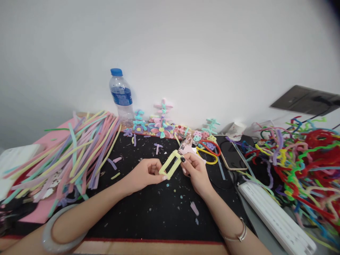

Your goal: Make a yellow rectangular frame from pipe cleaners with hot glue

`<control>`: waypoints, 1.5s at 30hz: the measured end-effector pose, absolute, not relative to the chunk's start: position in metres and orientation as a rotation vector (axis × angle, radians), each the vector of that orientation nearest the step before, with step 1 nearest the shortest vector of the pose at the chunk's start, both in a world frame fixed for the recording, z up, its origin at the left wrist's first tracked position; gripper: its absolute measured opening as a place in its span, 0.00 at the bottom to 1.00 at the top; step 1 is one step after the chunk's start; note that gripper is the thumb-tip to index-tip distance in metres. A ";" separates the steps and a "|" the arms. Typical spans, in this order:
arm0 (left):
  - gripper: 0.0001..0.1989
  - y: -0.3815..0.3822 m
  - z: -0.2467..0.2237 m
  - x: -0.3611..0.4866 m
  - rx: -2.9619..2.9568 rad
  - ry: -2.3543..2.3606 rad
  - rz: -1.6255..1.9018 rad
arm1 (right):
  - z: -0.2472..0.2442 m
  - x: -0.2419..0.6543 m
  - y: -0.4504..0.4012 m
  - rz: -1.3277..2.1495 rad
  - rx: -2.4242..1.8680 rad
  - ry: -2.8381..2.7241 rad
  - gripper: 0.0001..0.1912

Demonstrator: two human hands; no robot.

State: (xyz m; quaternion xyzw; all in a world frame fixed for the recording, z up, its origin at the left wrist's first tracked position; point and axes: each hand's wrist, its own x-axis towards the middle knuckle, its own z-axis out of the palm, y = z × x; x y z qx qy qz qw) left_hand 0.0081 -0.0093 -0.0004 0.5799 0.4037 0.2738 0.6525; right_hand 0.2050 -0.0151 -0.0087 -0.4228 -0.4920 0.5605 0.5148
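A pale yellow pipe cleaner [174, 170], bent into a long narrow rectangle, is held tilted above the black mat. My left hand [148, 171] pinches its lower left corner between thumb and curled fingers. At the upper right end, my right hand [193, 170] grips the same frame, its dark-nailed thumb lying near the edge. Just behind my right hand are scissors [208, 156] with red and yellow handles, partly hidden by a light pink item [187, 146].
Cut pipe cleaners [87, 148] lie heaped at left, a colourful tangle [305, 177] at right. A water bottle [121, 94], finished pipe-cleaner flowers [162, 129] and a paper cup [236, 131] line the wall. A phone [233, 156] and white keyboard [276, 219] sit right; scraps dot the mat [138, 219].
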 end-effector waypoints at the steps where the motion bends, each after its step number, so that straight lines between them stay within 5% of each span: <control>1: 0.10 -0.009 -0.001 0.008 1.317 0.916 0.620 | -0.009 0.206 -0.015 1.352 -1.019 -1.185 0.12; 45: 0.11 -0.005 -0.002 0.003 1.245 0.836 0.587 | -0.009 0.213 -0.011 1.427 -1.013 -1.135 0.11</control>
